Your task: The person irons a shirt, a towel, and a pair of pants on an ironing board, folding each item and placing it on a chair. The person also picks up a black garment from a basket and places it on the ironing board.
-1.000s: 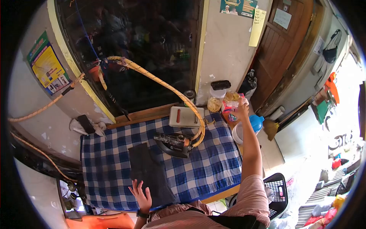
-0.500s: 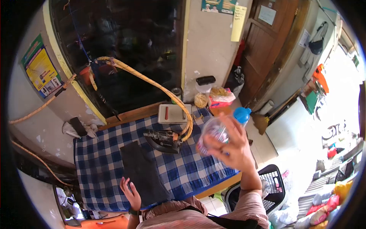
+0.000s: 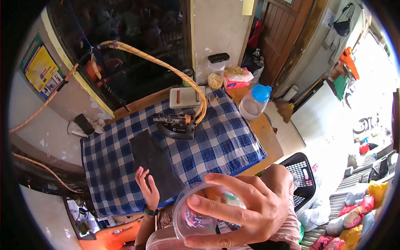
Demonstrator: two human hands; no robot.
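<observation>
My right hand point(image 3: 250, 208) is wrapped round a clear plastic cup point(image 3: 183, 216) with pink and green print, very close to the camera. The cup is tilted, and my fingers cover much of its side. My left hand point(image 3: 148, 189), with a dark band on the wrist, holds nothing; its fingers are loosely bent and apart. It hovers by the near edge of a dark folded cloth point(image 3: 152, 162), which lies on a blue checked cover point(image 3: 112, 166). Beyond the cloth rests an iron point(image 3: 175, 127) with a thick yellow hose.
A clear jug with a blue lid point(image 3: 255, 104) stands at the table's right end. At the back are a flat metal box point(image 3: 183, 97), a tub of yellowish pieces point(image 3: 215, 80) and a pink packet point(image 3: 237, 79). A black basket point(image 3: 306, 175) sits on the floor to the right.
My right hand has brought the cup down and toward me from in front of the jug, leaving the jug uncovered. The view has shifted downward. My left hand stays by the cloth.
</observation>
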